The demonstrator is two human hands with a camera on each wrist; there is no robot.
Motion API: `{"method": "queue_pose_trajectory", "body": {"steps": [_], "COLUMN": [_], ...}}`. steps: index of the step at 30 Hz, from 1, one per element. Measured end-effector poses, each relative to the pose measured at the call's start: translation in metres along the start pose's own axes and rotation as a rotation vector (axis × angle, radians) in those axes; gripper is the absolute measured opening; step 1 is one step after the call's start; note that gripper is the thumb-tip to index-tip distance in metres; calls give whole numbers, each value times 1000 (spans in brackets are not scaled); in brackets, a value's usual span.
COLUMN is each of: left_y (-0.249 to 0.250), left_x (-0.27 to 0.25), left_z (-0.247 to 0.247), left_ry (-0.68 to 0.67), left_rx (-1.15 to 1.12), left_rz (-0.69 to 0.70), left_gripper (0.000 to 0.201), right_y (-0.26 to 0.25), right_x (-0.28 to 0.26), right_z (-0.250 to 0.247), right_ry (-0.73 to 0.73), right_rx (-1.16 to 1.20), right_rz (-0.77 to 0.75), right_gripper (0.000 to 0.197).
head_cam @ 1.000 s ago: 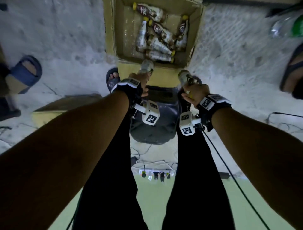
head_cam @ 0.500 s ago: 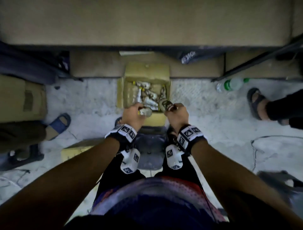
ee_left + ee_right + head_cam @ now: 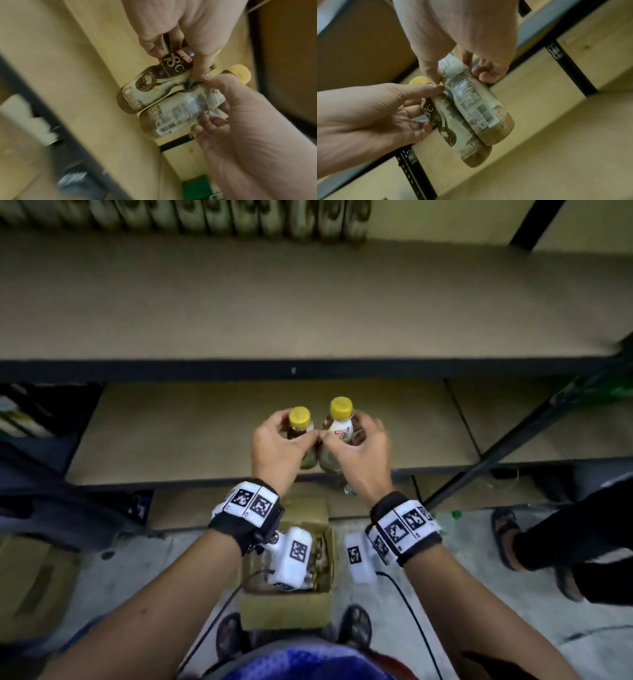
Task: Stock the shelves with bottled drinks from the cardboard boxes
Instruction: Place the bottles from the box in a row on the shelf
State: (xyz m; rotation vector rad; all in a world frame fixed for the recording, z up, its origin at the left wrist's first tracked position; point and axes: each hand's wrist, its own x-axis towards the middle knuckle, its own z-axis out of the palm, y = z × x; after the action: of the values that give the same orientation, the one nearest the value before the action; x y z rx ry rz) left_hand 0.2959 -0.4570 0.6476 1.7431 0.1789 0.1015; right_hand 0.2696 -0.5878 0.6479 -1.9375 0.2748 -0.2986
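Left hand (image 3: 274,450) grips the left bottle (image 3: 300,429), right hand (image 3: 359,453) grips the right bottle (image 3: 339,426). Both are upright, sides touching, over the lower shelf (image 3: 171,433), likely paired to set down together. The cardboard box (image 3: 291,604) at 6 o'clock holds more bottles.

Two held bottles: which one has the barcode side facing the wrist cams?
The bottle in the right hand, i.e. the right bottle: barcode and fine print show. The left bottle, held by the left hand, shows its brown 78°C front.
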Motion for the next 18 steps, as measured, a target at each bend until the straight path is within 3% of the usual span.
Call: {"method": "queue_pose_trajectory", "body": {"steps": [6,8,11,18], "left_y": [132,163,175,135], "left_x": [37,52,81,116], "left_z": [-17,-22,-23,-20], "left_ry": [-18,-36,-65,-204], "left_rx": [-184,-186,-179,-165], "left_rz": [480,570,562,440], "left_gripper": [10,8,8,16], "right_y": [-101,-125,-137,-111], "right_x": [50,72,105,134], "right_z": [-42,-44,-32,-3], "right_ry": [100,129,127,-80], "right_rx": [90,105,123,73], "right_rz": [-365,-437,-455,-360], "right_gripper": [25,25,26,33]}}
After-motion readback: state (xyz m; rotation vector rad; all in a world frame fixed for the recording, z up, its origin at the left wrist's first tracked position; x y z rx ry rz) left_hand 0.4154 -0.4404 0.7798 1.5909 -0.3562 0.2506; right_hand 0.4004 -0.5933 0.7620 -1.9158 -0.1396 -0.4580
